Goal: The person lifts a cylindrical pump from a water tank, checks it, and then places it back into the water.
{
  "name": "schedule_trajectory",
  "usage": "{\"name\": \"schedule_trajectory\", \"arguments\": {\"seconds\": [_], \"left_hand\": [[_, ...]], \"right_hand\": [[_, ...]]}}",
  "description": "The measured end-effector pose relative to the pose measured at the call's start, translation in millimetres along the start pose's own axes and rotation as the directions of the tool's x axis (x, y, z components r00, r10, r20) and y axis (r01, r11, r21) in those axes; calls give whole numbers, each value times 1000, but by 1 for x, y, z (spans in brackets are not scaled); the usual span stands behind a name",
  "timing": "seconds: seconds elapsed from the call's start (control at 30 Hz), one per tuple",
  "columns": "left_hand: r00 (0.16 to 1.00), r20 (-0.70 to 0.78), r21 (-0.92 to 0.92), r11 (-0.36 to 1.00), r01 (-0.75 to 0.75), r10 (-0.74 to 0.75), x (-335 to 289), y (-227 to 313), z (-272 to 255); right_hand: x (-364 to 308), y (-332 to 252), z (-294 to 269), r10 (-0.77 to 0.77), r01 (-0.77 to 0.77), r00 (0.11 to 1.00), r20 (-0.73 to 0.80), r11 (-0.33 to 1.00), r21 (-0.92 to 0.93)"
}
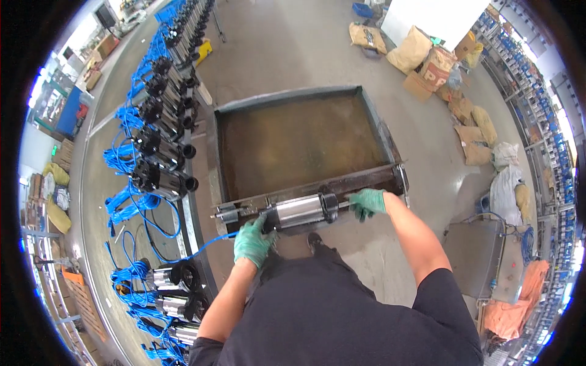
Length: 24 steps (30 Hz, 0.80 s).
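A submersible pump [299, 210] with a shiny steel body and black ends lies sideways on the near ledge of a water tank [287, 190]. My left hand [251, 243], in a green glove, grips the pump's black left end with curled fingers. Beside that hand a blue cable [210, 244] runs off to the left. A metal fitting [228, 213] sits on the ledge left of the pump. My right hand [368, 202], also gloved in green, is closed just off the pump's right end, by a short metal rod [343, 205]. What its fingers hold is hidden.
On the left, a long bench [101, 183] carries a row of similar pumps [162, 180] with coiled blue cables [125, 155]. Sacks [410, 50] and cardboard lie on the floor at the far right. A grey metal panel [473, 259] stands at the right.
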<state>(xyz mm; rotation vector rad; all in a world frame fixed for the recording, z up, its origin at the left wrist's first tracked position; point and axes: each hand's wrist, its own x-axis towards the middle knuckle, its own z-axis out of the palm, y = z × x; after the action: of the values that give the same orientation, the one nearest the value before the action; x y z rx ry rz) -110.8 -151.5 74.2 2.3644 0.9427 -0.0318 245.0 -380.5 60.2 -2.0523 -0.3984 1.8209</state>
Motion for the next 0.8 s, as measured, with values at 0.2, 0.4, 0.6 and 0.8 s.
{"name": "schedule_trajectory", "arguments": {"seconds": [0.2, 0.4, 0.6, 0.8], "left_hand": [[1000, -19, 122, 992, 10, -8, 3, 9, 3], [999, -3, 114, 992, 51, -51, -2, 15, -5], [997, 28, 109, 991, 72, -76, -3, 23, -8], [999, 5, 142, 989, 37, -38, -4, 25, -3]], "right_hand": [[15, 25, 3, -238, 237, 971, 9, 967, -90], [41, 34, 23, -499, -17, 820, -280, 468, -883], [-1, 4, 12, -164, 141, 985, -48, 937, -321], [38, 73, 3, -404, 391, 912, -66, 810, 436]]}}
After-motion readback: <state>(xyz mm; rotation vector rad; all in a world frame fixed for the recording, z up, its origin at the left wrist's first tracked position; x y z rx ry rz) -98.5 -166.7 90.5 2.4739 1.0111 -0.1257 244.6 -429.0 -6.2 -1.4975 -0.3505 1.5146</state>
